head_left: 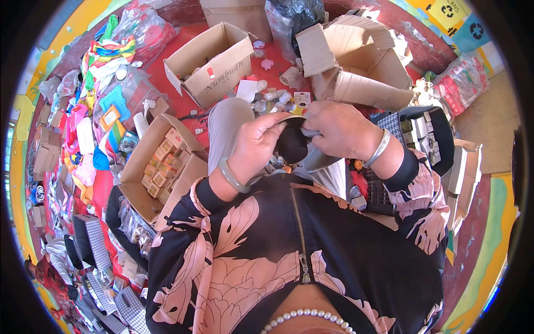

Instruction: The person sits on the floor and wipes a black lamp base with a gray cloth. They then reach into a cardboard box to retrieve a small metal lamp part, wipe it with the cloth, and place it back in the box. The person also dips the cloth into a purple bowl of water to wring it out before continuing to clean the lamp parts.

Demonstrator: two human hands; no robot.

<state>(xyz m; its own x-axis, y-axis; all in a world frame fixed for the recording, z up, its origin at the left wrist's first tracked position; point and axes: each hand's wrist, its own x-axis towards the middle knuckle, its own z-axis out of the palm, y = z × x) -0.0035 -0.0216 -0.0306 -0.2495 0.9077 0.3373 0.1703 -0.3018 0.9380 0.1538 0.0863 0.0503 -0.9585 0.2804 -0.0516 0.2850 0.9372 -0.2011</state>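
Observation:
In front of my lap, both hands are raised close together around a small black rounded item (291,146) with a pale edge along its top; its kind I cannot make out. My left hand (257,143), a pale bangle at its wrist, grips the item's left side between thumb and fingers. On the other side, my right hand (338,129), with a silver bangle, is closed with its fingertips pinched at the item's upper right edge. Part of the item is hidden behind the fingers. Small white and clear pieces (272,99) lie just beyond the hands.
Open cardboard boxes stand ahead left (217,67) and ahead right (356,61). Another box (136,195) at my left holds several small packs. Black bins with checked sides (425,131) sit at my right. Colourful cloths and plastic (89,133) are heaped along the left.

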